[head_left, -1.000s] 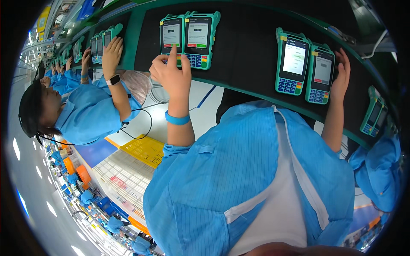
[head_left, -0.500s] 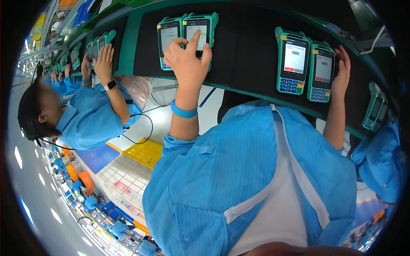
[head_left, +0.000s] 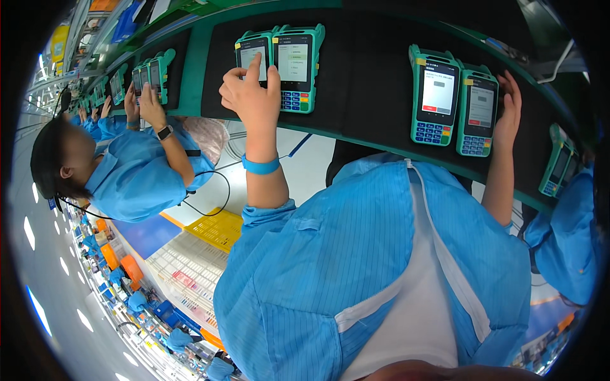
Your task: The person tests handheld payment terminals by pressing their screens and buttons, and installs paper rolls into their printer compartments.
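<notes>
Two green handheld payment terminals lie side by side on a black mat at the upper left. My left hand (head_left: 251, 98) is over the left terminal (head_left: 244, 58), its index fingertip at the screen and its thumb spread. It holds nothing and hides that terminal's keypad. The neighbouring terminal (head_left: 293, 62) shows a list with a green line on its lit screen. To the right lies another pair: a terminal with a bright screen (head_left: 437, 89) and one with a dimmer screen (head_left: 481, 105). Against the dimmer one's right edge rests my right hand (head_left: 508, 111), fingers stretched out.
The black mat (head_left: 368, 76) runs along a green-edged bench. On the left, a co-worker's hands (head_left: 151, 108) are at more terminals. Another terminal (head_left: 559, 162) lies at far right near a blue sleeve (head_left: 565, 235). A yellow crate (head_left: 219, 228) stands below the bench at left.
My left hand has moved left from the second terminal to the first one's screen. The second terminal's keypad is now uncovered. My right hand stays put. The co-worker's raised hand has come down.
</notes>
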`<action>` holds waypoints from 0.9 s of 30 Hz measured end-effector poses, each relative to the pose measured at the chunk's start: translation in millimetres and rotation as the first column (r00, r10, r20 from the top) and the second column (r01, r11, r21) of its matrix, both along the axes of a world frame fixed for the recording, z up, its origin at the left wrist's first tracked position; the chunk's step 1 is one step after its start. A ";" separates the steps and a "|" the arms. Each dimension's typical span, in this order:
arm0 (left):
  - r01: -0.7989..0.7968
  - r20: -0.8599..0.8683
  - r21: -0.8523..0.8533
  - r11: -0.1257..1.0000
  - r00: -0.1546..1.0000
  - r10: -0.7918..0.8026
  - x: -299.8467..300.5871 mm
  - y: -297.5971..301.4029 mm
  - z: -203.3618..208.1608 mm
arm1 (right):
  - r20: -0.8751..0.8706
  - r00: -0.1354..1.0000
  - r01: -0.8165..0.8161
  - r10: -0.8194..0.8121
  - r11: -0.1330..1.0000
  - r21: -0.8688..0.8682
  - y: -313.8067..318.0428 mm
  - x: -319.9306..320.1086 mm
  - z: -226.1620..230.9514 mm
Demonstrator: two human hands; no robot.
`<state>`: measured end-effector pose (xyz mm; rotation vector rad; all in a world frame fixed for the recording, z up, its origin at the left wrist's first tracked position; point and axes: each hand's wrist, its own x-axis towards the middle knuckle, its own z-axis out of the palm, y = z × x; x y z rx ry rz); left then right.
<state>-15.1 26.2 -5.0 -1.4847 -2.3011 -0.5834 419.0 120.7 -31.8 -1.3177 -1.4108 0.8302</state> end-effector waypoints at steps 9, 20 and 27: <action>-0.008 0.040 -0.013 1.000 0.999 0.009 -0.4 -2.6 -2.4 | 0.003 1.000 -0.012 0.012 1.000 -0.015 -1.4 -2.6 2.8; 0.437 0.481 0.242 0.866 0.721 -0.498 55.1 8.6 47.7 | -0.077 0.994 -0.075 0.072 0.996 -0.040 -1.8 -8.7 -4.4; 0.687 0.697 0.250 0.682 0.361 -0.619 109.4 43.1 15.5 | -0.292 0.902 -0.300 0.319 0.948 0.110 10.1 -48.6 6.5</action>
